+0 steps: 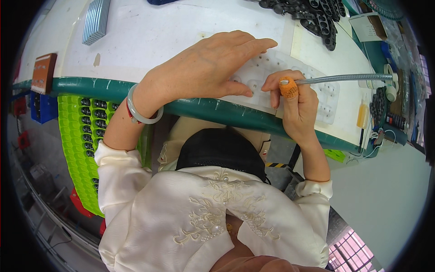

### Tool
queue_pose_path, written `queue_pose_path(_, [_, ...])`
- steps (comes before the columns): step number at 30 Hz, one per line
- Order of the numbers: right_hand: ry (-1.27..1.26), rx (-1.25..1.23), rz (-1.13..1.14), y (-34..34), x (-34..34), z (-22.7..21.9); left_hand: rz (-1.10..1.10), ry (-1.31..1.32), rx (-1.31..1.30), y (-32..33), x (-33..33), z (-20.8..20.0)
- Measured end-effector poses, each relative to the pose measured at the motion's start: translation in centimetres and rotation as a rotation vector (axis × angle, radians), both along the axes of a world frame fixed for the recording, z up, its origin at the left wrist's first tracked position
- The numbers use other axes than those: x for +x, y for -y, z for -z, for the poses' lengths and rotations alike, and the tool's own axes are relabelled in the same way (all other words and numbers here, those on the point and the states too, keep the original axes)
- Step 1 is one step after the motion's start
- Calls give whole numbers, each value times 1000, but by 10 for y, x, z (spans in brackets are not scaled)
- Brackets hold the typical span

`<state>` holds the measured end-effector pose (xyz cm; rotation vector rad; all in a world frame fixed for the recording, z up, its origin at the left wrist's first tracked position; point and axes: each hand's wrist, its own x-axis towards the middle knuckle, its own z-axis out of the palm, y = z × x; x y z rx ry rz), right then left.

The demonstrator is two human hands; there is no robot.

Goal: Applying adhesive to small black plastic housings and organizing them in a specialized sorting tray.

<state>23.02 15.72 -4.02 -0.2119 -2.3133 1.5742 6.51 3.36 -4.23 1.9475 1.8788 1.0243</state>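
Observation:
My left hand (213, 63) is stretched over a translucent flat plate (283, 61), palm down. Its fingers are extended, with nothing visibly held. A pale bangle (154, 119) and a red cord circle that wrist. My right hand (297, 102), closed, grips one end of a thin silvery ribbed rod (346, 79), which looks like a stack of small discs. The rod sticks out to the right, slightly curved. An orange wrap (288, 87) covers the right thumb. Small round metallic spots dot the plate; both hands hide part of it.
A block of silvery rods (96, 21) stands far left, near a brown block (44, 72). Black chain-like parts (317, 18) lie at the back right. Green trays (74, 136) holding black parts stand below the table's green edge (90, 86). A yellow-handled tool (362, 117) lies right.

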Motion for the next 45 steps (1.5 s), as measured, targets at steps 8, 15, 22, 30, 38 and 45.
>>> queue_pose_path(8, [-57, -114, 14, -1, -1, 2, -19, 21, 11, -2, -1, 2])
queue_pose_path(15, [79, 331, -106, 0, -10, -17, -42, 28, 17, 2, 0, 3])
queue_pose_path(22, [73, 351, -129, -2, -14, -17, -24, 41, 1, 2, 1, 4])
queue_pose_path(30, [-123, 119, 29, -15, -33, -31, -35, 62, 20, 5, 0, 6])
queue_pose_path(38, [5, 63, 91, -22, -36, -2, -11, 98, 9, 3, 0, 4])
queue_pose_path(45, [-87, 97, 109, -22, -36, -1, -21, 87, 12, 2, 0, 6])
